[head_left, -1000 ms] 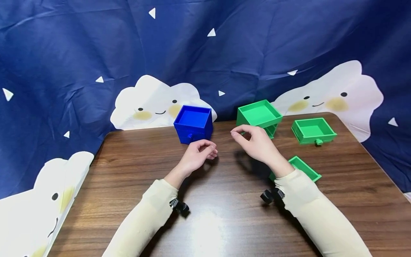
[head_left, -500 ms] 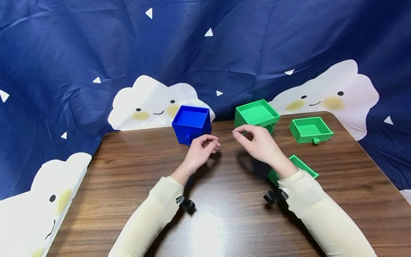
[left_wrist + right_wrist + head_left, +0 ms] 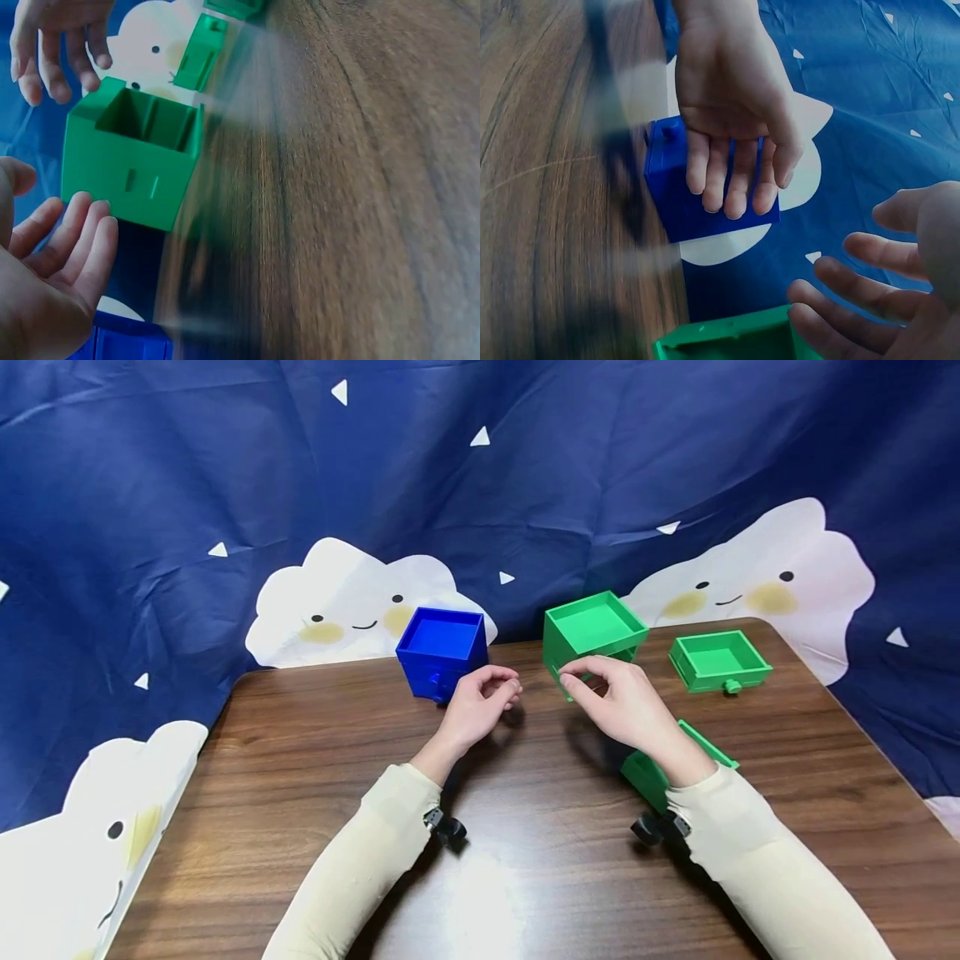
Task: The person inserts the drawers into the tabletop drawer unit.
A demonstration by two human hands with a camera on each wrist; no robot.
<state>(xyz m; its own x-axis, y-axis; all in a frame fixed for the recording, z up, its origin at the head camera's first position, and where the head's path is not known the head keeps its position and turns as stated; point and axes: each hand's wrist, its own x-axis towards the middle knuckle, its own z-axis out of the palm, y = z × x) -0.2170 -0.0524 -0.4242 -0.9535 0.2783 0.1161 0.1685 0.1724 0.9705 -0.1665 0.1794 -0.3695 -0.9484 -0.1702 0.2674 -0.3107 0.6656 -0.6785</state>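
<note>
So the biggest thing here is a creased navy cloth (image 3: 420, 460) printed with smiley clouds and little white triangles, hanging behind a wooden table (image 3: 337, 735). The table has dark streaky grain, a glossy glare patch and rounded far corners, with a wide stretch of wood running from the hands back toward the wearer. Two cream sleeves (image 3: 375, 860) reach in over it.

Near the far edge there's a green cabinet (image 3: 561, 643), smooth and plasticky, shallow tray on top, hollow front. Well to its left sits a boxy blue cabinet (image 3: 427, 667) with the same tray top.

Both hands are released, fingers loosely bent, gripping nothing. The left hand (image 3: 474, 710) is just in front of the blue one's right side; the right hand (image 3: 628, 700) is in front of the green one, can't tell if it's touching. There's a decent gap between them.

Right side: a green drawer (image 3: 716, 675) near the far corner, and an angled nearer drawer (image 3: 645, 777) partly under the right wrist. Smallest bits: a blue knob (image 3: 435, 681) and a green knob (image 3: 732, 687).
</note>
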